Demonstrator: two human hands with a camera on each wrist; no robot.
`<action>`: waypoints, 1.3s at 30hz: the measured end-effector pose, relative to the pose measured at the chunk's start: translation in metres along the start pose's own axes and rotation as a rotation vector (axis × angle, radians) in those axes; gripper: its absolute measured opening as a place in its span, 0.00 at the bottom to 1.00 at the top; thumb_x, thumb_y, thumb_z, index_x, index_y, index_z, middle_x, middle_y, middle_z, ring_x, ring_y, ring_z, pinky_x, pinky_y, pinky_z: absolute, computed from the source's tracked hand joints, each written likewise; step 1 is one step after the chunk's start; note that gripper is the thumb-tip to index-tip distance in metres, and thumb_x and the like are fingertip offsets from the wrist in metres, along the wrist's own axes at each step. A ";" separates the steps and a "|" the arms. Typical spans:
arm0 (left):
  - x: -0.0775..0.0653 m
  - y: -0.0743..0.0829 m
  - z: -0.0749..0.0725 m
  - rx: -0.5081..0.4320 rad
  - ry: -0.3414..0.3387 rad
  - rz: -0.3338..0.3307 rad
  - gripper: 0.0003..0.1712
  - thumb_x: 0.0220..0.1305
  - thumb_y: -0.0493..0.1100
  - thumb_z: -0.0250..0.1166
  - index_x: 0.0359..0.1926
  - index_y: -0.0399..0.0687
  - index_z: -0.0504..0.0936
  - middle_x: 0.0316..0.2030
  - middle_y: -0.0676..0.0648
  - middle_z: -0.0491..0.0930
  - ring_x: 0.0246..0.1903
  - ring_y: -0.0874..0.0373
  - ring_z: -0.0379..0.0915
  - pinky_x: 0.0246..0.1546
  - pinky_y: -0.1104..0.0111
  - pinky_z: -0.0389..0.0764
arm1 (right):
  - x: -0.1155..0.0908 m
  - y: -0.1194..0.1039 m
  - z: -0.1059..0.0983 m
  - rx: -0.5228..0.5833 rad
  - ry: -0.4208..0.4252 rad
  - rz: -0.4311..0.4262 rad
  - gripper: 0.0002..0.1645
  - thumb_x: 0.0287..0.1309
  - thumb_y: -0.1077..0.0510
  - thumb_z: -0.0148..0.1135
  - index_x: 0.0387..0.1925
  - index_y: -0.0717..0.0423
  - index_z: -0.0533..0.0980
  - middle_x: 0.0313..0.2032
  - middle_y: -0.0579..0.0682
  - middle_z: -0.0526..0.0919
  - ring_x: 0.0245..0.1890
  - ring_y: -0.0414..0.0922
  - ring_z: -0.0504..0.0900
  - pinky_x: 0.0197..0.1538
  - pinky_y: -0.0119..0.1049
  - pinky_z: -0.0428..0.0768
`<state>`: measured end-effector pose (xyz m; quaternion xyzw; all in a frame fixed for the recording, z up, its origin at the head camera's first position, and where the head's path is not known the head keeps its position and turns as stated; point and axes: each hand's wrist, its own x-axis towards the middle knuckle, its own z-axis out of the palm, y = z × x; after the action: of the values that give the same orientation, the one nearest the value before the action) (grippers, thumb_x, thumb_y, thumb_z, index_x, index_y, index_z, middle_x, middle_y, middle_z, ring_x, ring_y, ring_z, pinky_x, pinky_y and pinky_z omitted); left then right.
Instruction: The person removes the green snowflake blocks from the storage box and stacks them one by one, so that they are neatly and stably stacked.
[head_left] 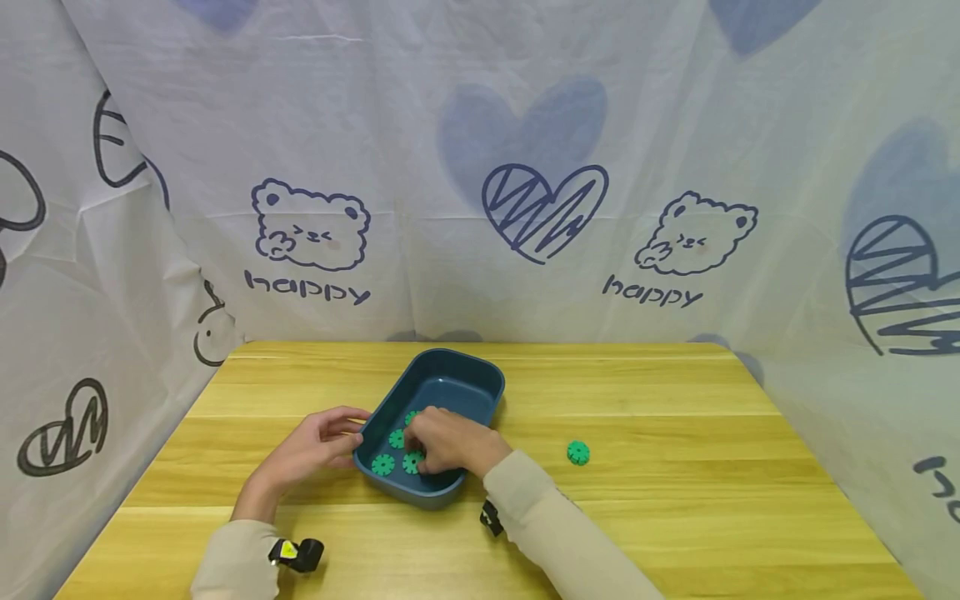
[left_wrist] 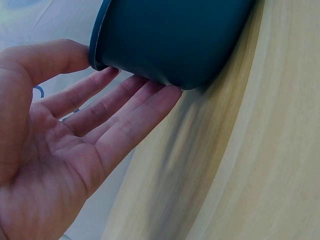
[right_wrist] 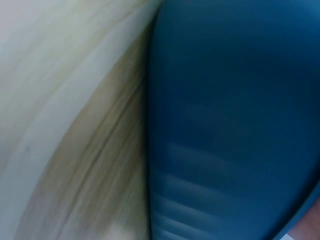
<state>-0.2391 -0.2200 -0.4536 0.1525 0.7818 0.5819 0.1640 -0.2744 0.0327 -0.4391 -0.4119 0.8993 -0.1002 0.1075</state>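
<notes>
A dark blue plastic bin (head_left: pixel 459 392) sits at a slant on the table. Flat green notched discs (head_left: pixel 382 465), several of them, lie in its near end. At the bin's left side my left hand (head_left: pixel 318 446) touches the outer wall; in the left wrist view its fingers (left_wrist: pixel 127 127) are fairly straight and the thumb meets the rim. My right hand (head_left: pixel 450 442) reaches inside with bent fingers, right by the discs. Whether it pinches one is hidden. The right wrist view shows mostly the bin's outer wall (right_wrist: pixel 225 110).
Another green disc piece (head_left: pixel 577 452), perhaps a small stack, lies on the wooden table (head_left: pixel 675 500) to the right of the bin. A white printed cloth (head_left: pixel 420 250) hangs behind the table and along both sides.
</notes>
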 end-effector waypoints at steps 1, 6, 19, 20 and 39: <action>0.000 0.000 0.000 0.003 -0.002 0.004 0.29 0.77 0.42 0.59 0.71 0.30 0.67 0.61 0.25 0.75 0.54 0.49 0.82 0.50 0.57 0.90 | -0.001 0.000 0.000 -0.004 0.003 0.001 0.15 0.56 0.57 0.77 0.46 0.52 0.88 0.40 0.42 0.90 0.38 0.32 0.83 0.46 0.25 0.84; 0.000 -0.001 0.000 0.002 0.004 -0.001 0.29 0.76 0.42 0.60 0.70 0.31 0.68 0.61 0.25 0.76 0.53 0.49 0.83 0.49 0.58 0.90 | -0.003 0.000 -0.001 -0.016 0.016 0.009 0.14 0.56 0.54 0.76 0.44 0.49 0.88 0.40 0.41 0.90 0.39 0.33 0.83 0.46 0.28 0.85; 0.000 0.000 0.001 -0.001 0.010 -0.005 0.29 0.76 0.42 0.60 0.71 0.31 0.68 0.61 0.26 0.76 0.53 0.51 0.83 0.50 0.57 0.90 | -0.015 0.004 -0.011 0.013 0.056 0.033 0.14 0.57 0.51 0.76 0.45 0.47 0.87 0.41 0.39 0.89 0.39 0.33 0.79 0.47 0.28 0.83; 0.000 0.001 0.001 -0.002 0.011 -0.006 0.29 0.76 0.42 0.60 0.71 0.32 0.68 0.61 0.26 0.76 0.53 0.51 0.83 0.50 0.57 0.90 | -0.016 0.004 -0.013 0.021 0.062 0.034 0.14 0.57 0.51 0.76 0.45 0.47 0.87 0.41 0.39 0.89 0.39 0.33 0.79 0.47 0.27 0.83; 0.001 0.001 0.002 -0.003 0.024 -0.006 0.29 0.76 0.41 0.61 0.71 0.31 0.67 0.61 0.26 0.76 0.54 0.46 0.82 0.49 0.57 0.90 | -0.050 0.019 -0.034 0.099 0.163 0.041 0.12 0.57 0.52 0.75 0.43 0.50 0.87 0.40 0.42 0.87 0.37 0.36 0.79 0.40 0.25 0.79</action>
<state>-0.2386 -0.2177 -0.4530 0.1428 0.7833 0.5844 0.1567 -0.2653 0.0857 -0.4065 -0.3782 0.9072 -0.1755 0.0564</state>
